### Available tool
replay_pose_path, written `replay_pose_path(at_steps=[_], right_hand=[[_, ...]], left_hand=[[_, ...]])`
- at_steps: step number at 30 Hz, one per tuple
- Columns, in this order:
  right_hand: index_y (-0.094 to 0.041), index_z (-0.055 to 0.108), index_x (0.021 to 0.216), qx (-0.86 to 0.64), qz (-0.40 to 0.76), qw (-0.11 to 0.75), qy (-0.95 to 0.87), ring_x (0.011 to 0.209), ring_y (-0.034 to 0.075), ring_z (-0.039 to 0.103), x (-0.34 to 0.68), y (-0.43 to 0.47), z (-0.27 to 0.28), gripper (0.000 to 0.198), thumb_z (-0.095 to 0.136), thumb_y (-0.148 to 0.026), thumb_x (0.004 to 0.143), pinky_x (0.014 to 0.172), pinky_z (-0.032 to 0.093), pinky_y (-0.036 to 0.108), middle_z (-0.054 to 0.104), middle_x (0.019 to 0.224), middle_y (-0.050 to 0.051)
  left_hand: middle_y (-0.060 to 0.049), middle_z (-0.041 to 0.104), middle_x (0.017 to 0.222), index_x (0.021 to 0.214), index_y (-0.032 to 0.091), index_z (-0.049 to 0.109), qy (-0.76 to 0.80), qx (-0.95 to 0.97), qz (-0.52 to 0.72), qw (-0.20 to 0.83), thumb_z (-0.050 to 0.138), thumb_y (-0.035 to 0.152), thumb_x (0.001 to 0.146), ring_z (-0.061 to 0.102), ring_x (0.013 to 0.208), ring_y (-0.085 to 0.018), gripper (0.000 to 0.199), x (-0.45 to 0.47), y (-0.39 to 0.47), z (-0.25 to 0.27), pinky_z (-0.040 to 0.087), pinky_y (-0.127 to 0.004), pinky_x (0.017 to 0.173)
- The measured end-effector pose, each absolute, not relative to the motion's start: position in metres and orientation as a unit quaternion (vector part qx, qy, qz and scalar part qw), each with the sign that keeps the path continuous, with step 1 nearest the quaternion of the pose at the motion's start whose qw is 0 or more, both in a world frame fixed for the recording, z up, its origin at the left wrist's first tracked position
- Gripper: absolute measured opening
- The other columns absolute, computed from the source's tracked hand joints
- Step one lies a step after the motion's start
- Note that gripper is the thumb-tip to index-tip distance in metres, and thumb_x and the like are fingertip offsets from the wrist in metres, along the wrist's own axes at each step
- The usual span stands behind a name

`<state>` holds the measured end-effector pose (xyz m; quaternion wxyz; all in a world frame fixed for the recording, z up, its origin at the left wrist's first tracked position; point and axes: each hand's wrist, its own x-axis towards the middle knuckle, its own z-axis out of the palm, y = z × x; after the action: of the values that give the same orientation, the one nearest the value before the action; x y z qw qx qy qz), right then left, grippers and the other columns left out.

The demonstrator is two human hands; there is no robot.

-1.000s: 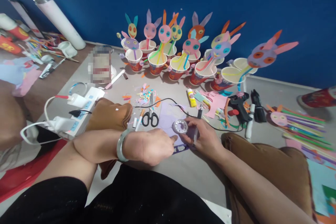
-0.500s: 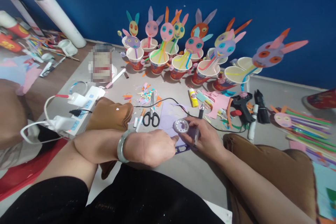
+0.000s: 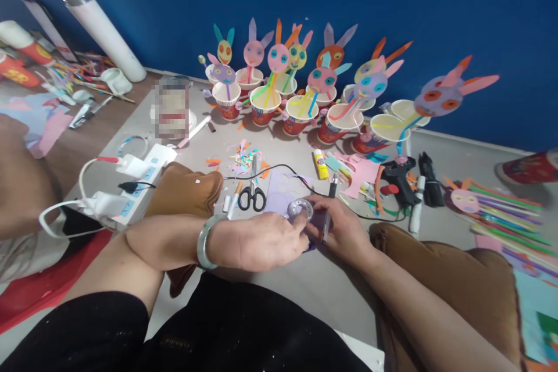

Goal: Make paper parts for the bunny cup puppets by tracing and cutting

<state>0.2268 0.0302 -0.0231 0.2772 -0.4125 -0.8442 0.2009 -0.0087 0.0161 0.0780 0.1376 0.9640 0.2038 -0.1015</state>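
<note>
My right hand (image 3: 346, 226) is closed, thumb and fingers round a small white tape roll (image 3: 301, 206) with dark marks inside its ring. The same hand also holds a slim pen-like tool (image 3: 333, 185) with a dark upper part, standing steeply between the fingers. My left hand (image 3: 261, 241), with a pale bangle at the wrist, has its index finger on the near edge of the roll; its other fingers are curled and partly hidden. Below lies a lilac paper sheet (image 3: 281, 183) with circle shapes. Black-handled scissors (image 3: 251, 198) rest to its left.
Several paper cups (image 3: 300, 113) with rabbit faces on straws line the blue wall. A glue stick (image 3: 320, 164), glue gun (image 3: 401, 180) and paper scraps lie nearby; a black cable crosses the table. A power strip (image 3: 143, 180) is at left, another person's arm (image 3: 15, 186) at far left.
My left hand has moved right and slightly up, its index finger now on the tape roll. My right hand keeps hold of the roll and tool. The view has shifted slightly.
</note>
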Motion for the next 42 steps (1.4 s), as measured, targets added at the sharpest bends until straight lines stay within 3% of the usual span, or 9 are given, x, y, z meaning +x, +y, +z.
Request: replay_pose_path(at_steps=[3,7,13,16,20,26,31,37,42], right_hand=[[-0.026,0.054,0.114,-0.410,0.201,0.276,-0.846,0.098,0.029,0.071,0.227,0.031,-0.025,0.030,0.068,-0.039,0.090,0.081,0.058,0.043,0.074,0.115,0.013],[-0.025,0.057,0.115,-0.412,0.215,0.265,-0.845,0.102,0.030,0.071,0.229,0.032,-0.022,0.031,0.068,-0.037,0.088,0.084,0.059,0.044,0.074,0.116,0.013],[-0.023,0.059,0.117,-0.414,0.273,0.245,-0.833,0.113,0.028,0.070,0.238,0.037,0.003,0.028,0.061,-0.025,0.089,0.094,0.058,0.043,0.071,0.128,0.013],[-0.023,0.062,0.118,-0.463,0.289,0.271,-0.793,0.102,0.026,0.073,0.240,0.042,0.023,0.024,0.049,-0.032,0.100,0.087,0.059,0.041,0.073,0.120,0.013],[-0.025,0.059,0.133,-0.472,0.355,0.269,-0.761,0.074,0.021,0.070,0.232,0.058,0.046,0.042,0.042,-0.051,0.104,0.069,0.058,0.037,0.075,0.099,0.009],[-0.022,0.070,0.105,-0.452,0.437,0.182,-0.756,0.064,0.018,0.066,0.204,0.095,0.054,0.043,0.054,-0.060,0.096,0.060,0.054,0.032,0.070,0.078,0.004],[-0.020,0.064,0.065,-0.389,0.444,0.103,-0.801,0.056,0.012,0.060,0.190,0.112,0.047,0.047,0.052,-0.054,0.096,0.057,0.050,0.029,0.072,0.080,0.005],[-0.021,0.064,0.075,-0.367,0.384,0.094,-0.842,0.056,0.012,0.056,0.185,0.111,0.033,0.034,0.051,-0.045,0.095,0.055,0.043,0.027,0.072,0.082,0.004],[-0.022,0.059,0.082,-0.356,0.419,0.069,-0.833,0.052,0.013,0.053,0.180,0.111,0.028,0.025,0.049,-0.042,0.093,0.053,0.040,0.026,0.060,0.061,-0.002]], left_hand=[[-0.030,0.049,0.149,0.145,0.006,0.048,0.234,0.958,-0.110,0.122,0.040,0.019,0.099,0.070,0.077,-0.021,0.048,-0.008,0.015,0.068,0.049,-0.030,0.055],[-0.031,0.051,0.147,0.151,0.000,0.038,0.241,0.952,-0.154,0.107,0.034,0.015,0.099,0.071,0.077,-0.021,0.054,-0.006,0.015,0.064,0.049,-0.031,0.054],[-0.032,0.047,0.152,0.148,0.002,0.046,0.253,0.942,-0.169,0.141,0.045,0.010,0.093,0.072,0.080,-0.021,0.055,-0.002,0.020,0.071,0.047,-0.029,0.056],[-0.031,0.054,0.145,0.149,0.000,0.044,0.248,0.932,-0.203,0.170,0.050,0.007,0.089,0.071,0.081,-0.022,0.061,0.000,0.024,0.075,0.045,-0.030,0.056],[-0.027,0.065,0.131,0.154,0.000,0.037,0.258,0.922,-0.213,0.195,0.054,0.007,0.087,0.071,0.084,-0.023,0.070,0.001,0.026,0.077,0.045,-0.030,0.058],[-0.027,0.059,0.138,0.140,0.002,0.053,0.248,0.933,-0.186,0.184,0.054,0.008,0.088,0.071,0.084,-0.022,0.053,-0.002,0.026,0.075,0.046,-0.028,0.057],[-0.024,0.062,0.129,0.121,0.006,0.064,0.249,0.938,-0.145,0.194,0.054,0.007,0.086,0.069,0.077,-0.020,0.036,-0.003,0.026,0.069,0.045,-0.028,0.054],[-0.022,0.064,0.124,0.116,0.006,0.065,0.248,0.934,-0.159,0.201,0.056,0.007,0.085,0.069,0.079,-0.021,0.032,-0.001,0.027,0.072,0.047,-0.029,0.056],[-0.023,0.065,0.121,0.124,0.004,0.060,0.255,0.932,-0.167,0.195,0.057,0.008,0.087,0.069,0.077,-0.021,0.037,0.000,0.029,0.075,0.047,-0.029,0.056]])
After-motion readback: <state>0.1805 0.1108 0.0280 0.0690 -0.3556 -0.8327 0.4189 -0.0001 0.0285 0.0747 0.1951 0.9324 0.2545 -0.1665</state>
